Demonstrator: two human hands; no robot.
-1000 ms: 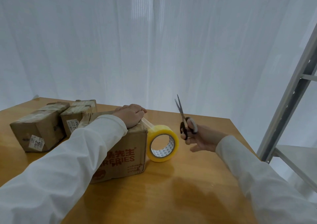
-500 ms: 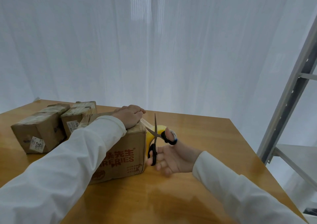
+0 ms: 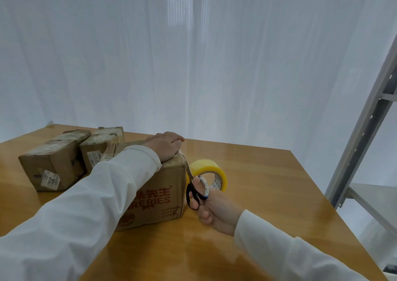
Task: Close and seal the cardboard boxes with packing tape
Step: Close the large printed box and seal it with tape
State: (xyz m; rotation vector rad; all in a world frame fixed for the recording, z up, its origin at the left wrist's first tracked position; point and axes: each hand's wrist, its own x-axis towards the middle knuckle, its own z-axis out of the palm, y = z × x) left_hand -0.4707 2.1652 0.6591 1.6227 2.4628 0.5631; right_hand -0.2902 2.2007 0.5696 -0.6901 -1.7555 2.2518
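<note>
Since the earlier frames the right hand (image 3: pixel 217 211) has swung the scissors (image 3: pixel 193 189) in from 3 o'clock of the tape roll (image 3: pixel 209 169) to the near box's right edge; the blades now look nearly closed, tips at the top corner. Whether the strip is cut through cannot be told.

Left hand (image 3: pixel 165 146): fingers curled over the far top edge of the near box (image 3: pixel 156 199), pressing the taped end down. Right hand grip: thumb and fingers through the scissor handles.

Tape roll stands on edge on the counter (image 3: pixel 268 194), just beside the box at its 3 o'clock.

Progress, judged: two boxes (image 3: pixel 53 164) at 9 o'clock already carry tape on top. Near box is flaps shut, strip laid; remaining are the cut and smoothing the loose end.
</note>
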